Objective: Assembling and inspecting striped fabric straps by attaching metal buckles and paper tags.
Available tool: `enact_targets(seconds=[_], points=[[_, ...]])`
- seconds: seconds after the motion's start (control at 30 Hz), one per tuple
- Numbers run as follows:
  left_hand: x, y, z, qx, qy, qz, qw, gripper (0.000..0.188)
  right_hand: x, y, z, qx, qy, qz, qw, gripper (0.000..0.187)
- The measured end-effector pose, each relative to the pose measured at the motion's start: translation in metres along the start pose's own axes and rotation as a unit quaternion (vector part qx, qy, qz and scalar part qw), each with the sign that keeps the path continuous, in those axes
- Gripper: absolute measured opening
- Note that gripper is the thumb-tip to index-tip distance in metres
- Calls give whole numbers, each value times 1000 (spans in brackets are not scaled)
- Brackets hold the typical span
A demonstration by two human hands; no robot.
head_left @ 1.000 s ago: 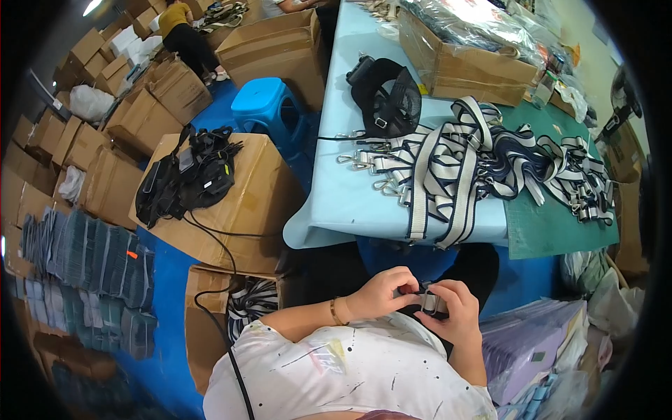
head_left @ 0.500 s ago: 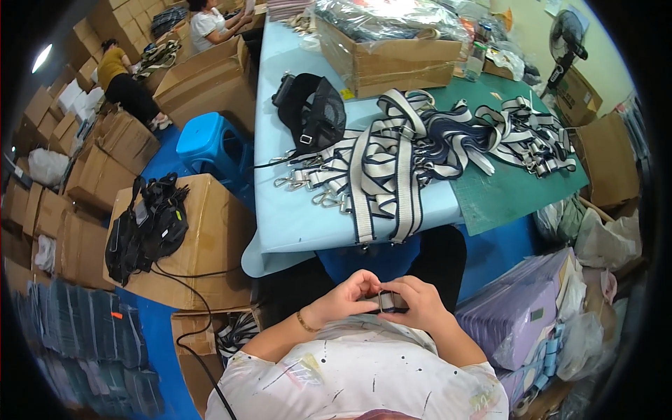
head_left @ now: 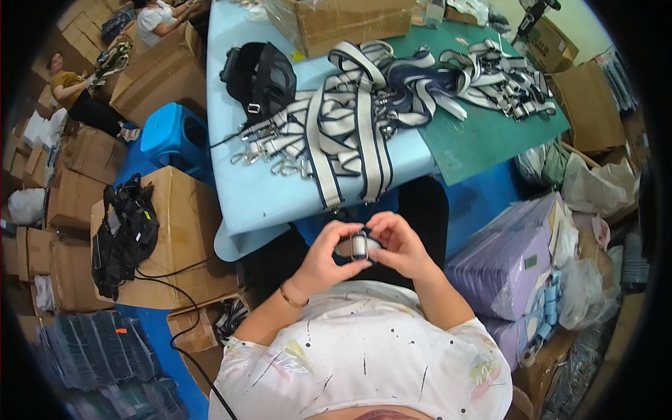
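Note:
Close in front of my body, I hold a short piece of white webbing with dark edges (head_left: 359, 245), bent round with what looks like a metal slider or buckle on it. My left hand (head_left: 325, 255) pinches its left side between thumb and fingers. Opposite it, my right hand (head_left: 400, 246) grips the right side, thumb below and fingers above. The fingers partly hide the fitting. Beyond the hands, a pile of navy-and-white webbing straps (head_left: 350, 136) with metal snap hooks (head_left: 290, 166) lies on the table, two strap ends hanging at its near edge.
The light-blue table (head_left: 259, 203) carries a green mat (head_left: 469, 150), a black mesh cap (head_left: 259, 80) and a carton (head_left: 343, 28). At left are a blue stool (head_left: 166, 133) and a carton with black gear (head_left: 133, 231). Wrapped purple stacks (head_left: 504, 259) stand right. Two people work far left.
My hands have risen slightly and shifted left, and the webbing piece between them now shows its striped face and fitting more plainly. The whole view has shifted, moving the table up and left.

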State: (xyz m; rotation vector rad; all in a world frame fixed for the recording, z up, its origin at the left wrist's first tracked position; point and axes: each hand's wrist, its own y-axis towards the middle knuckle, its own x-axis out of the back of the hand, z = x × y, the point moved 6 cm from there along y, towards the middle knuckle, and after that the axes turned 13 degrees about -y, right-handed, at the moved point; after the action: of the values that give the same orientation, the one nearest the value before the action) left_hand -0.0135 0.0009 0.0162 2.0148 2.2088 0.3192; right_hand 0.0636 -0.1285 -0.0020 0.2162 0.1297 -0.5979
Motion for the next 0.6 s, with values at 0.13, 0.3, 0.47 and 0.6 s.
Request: enact_targets(seconds=[0.13,0.3,0.47,0.6], points=[[0,12,-6,-27,19,18,999,58,2,4,-3,24,17,-25,999,33],[-2,4,20,72,-160,10,984,52,7,0,-9,18,21,-29,999,30],[2,4,20,55,-178,-17,982,54,9,-3,-24,-67,-36,5,997,17],[3,5,10,20,-104,-23,994,52,9,-5,-33,-101,16,19,995,13]])
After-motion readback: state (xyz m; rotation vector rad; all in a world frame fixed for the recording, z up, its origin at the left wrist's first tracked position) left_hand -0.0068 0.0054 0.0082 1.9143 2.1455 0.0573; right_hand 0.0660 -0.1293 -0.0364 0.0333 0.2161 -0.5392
